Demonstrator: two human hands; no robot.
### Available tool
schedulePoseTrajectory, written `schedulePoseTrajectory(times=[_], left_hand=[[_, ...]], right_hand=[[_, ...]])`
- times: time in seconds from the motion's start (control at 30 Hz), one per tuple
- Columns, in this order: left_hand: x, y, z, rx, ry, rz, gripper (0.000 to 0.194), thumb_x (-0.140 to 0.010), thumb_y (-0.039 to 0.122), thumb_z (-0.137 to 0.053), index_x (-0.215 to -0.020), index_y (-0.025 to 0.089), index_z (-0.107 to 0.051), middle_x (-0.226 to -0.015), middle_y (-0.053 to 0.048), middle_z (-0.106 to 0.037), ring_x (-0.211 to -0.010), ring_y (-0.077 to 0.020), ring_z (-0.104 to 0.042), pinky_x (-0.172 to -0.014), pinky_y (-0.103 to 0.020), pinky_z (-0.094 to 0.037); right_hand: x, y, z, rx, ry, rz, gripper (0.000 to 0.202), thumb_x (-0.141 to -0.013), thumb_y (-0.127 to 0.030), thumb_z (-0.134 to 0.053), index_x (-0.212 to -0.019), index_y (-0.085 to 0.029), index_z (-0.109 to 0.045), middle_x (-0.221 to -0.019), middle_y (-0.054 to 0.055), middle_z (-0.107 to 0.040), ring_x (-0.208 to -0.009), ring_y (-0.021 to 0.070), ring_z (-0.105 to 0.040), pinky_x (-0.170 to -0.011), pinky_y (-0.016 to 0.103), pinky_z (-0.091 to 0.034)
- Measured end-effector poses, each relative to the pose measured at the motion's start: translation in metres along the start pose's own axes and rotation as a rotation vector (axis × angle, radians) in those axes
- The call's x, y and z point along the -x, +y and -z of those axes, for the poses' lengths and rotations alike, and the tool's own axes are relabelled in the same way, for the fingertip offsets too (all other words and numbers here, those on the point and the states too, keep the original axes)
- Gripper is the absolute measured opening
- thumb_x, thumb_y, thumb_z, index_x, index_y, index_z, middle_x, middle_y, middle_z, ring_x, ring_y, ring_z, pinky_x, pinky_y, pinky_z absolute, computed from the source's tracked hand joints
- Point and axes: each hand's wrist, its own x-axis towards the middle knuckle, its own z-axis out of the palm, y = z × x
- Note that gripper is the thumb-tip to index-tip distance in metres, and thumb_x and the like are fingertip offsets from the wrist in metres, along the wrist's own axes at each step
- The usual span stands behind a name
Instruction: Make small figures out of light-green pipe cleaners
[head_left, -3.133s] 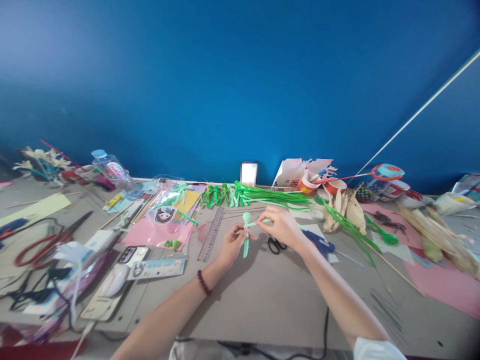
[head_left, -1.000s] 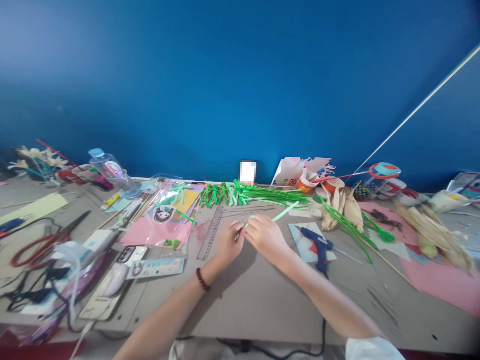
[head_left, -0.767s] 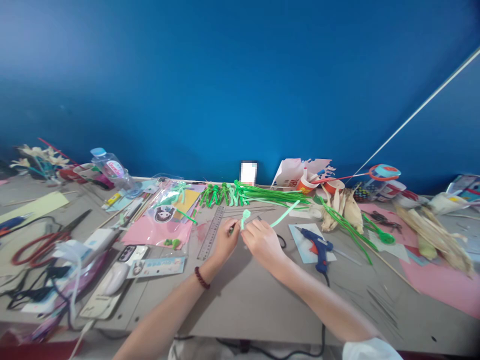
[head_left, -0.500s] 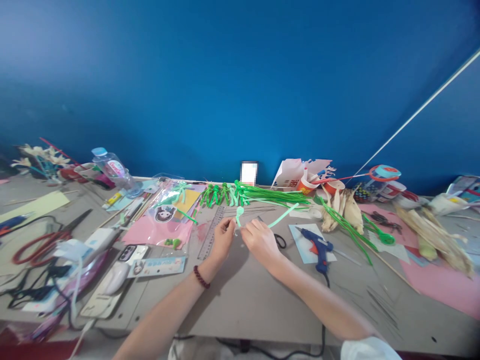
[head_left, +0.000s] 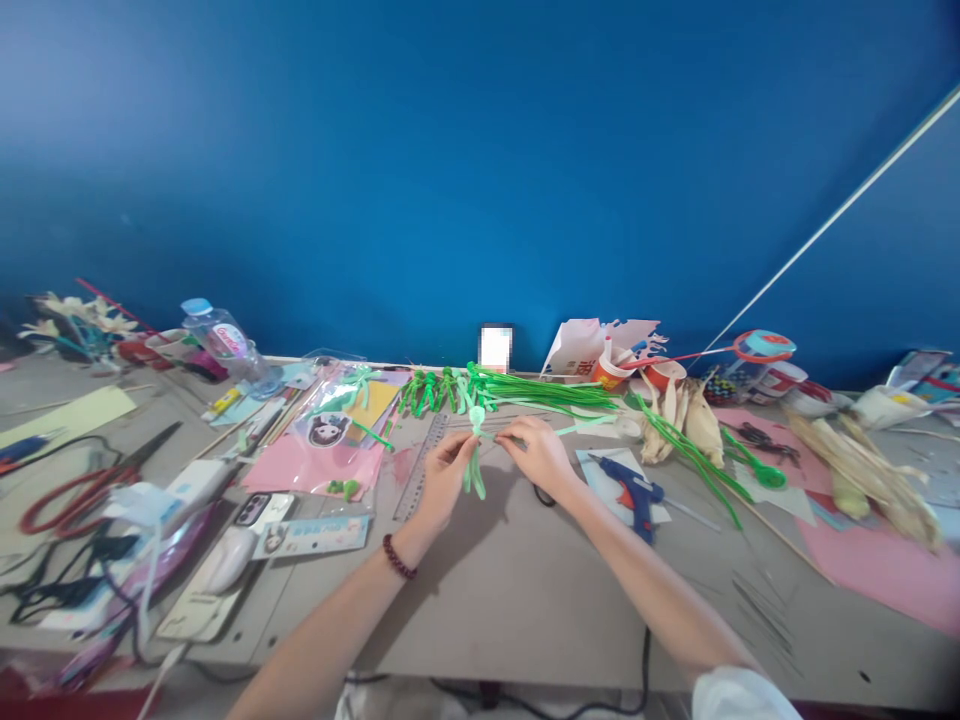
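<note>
Person's left hand [head_left: 444, 475] pinches pale-green pipe-cleaner figure [head_left: 478, 420], which sits at 2 o'clock from that hand, legs hanging towards 6. Right hand [head_left: 544, 457], fingertips together, grips pale strand [head_left: 589, 425] at figure's 3 o'clock. Glue gun [head_left: 636, 492] at right hand's 4 o'clock; ruler [head_left: 417, 475] at left hand's 9.

Pale-green figure [head_left: 477, 414] in left hand [head_left: 445, 474]

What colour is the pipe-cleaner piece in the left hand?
The pipe-cleaner piece is pale mint green; see the head view.
</note>
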Motion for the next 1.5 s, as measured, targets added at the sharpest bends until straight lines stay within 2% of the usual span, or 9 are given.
schedulePoseTrajectory(times=[0.1,0.2,0.43,0.63,0.93,1.27,1.5], left_hand=[[-0.002,-0.007,0.000,0.124,0.013,0.102,0.022,-0.070,0.033,-0.071,-0.087,0.019,-0.070,-0.091,-0.006,-0.070,-0.085,-0.0180,-0.062,-0.079,-0.031,-0.047],[-0.003,-0.009,-0.001,0.131,0.044,0.151,0.024,-0.066,0.034,-0.073,-0.084,0.018,-0.071,-0.089,-0.006,-0.071,-0.083,-0.0182,-0.063,-0.077,-0.030,-0.048],[-0.004,-0.009,0.000,0.100,0.096,0.201,0.022,-0.066,0.034,-0.074,-0.081,0.017,-0.072,-0.084,-0.005,-0.071,-0.079,-0.0176,-0.062,-0.073,-0.028,-0.047],[-0.005,-0.015,0.001,0.125,0.098,0.224,0.025,-0.066,0.035,-0.074,-0.083,0.017,-0.070,-0.082,-0.005,-0.070,-0.074,-0.0155,-0.061,-0.064,-0.025,-0.045],[-0.005,-0.013,0.003,0.093,0.108,0.218,0.023,-0.068,0.037,-0.071,-0.079,0.016,-0.070,-0.079,-0.006,-0.069,-0.072,-0.0163,-0.061,-0.065,-0.026,-0.046],[-0.005,-0.019,0.004,-0.041,0.108,0.085,0.022,-0.074,0.038,-0.064,-0.073,0.016,-0.066,-0.071,-0.002,-0.064,-0.068,-0.0149,-0.057,-0.065,-0.025,-0.043],[-0.003,-0.020,0.004,-0.094,0.062,0.028,0.021,-0.079,0.038,-0.058,-0.078,0.018,-0.066,-0.074,-0.003,-0.063,-0.072,-0.0158,-0.058,-0.065,-0.026,-0.044]], right_hand=[[-0.001,0.002,0.002,-0.048,-0.019,-0.002,0.013,-0.085,-0.023,-0.058,-0.082,-0.022,-0.071,-0.080,0.003,-0.066,-0.077,0.0163,-0.059,-0.071,0.027,-0.042],[0.000,0.001,0.002,-0.041,-0.048,-0.005,0.013,-0.085,-0.022,-0.058,-0.082,-0.022,-0.071,-0.080,0.002,-0.066,-0.073,0.0147,-0.058,-0.068,0.025,-0.042],[0.002,-0.002,-0.003,0.075,-0.074,0.006,0.012,-0.085,-0.022,-0.060,-0.081,-0.023,-0.071,-0.082,0.001,-0.066,-0.076,0.0151,-0.058,-0.071,0.027,-0.040],[0.004,-0.005,-0.003,0.090,-0.091,0.005,0.015,-0.086,-0.022,-0.058,-0.082,-0.024,-0.072,-0.082,0.001,-0.066,-0.075,0.0140,-0.059,-0.067,0.025,-0.040],[0.005,-0.008,-0.004,0.084,-0.082,0.034,0.014,-0.086,-0.022,-0.059,-0.082,-0.024,-0.072,-0.083,0.002,-0.066,-0.076,0.0145,-0.059,-0.068,0.025,-0.040],[0.006,-0.012,-0.007,0.090,-0.123,0.057,0.012,-0.084,-0.021,-0.061,-0.082,-0.023,-0.072,-0.082,0.002,-0.067,-0.078,0.0158,-0.060,-0.071,0.027,-0.041],[0.004,-0.009,-0.005,0.070,-0.152,0.032,0.012,-0.085,-0.020,-0.060,-0.083,-0.022,-0.071,-0.084,0.002,-0.069,-0.083,0.0166,-0.061,-0.074,0.028,-0.042]])
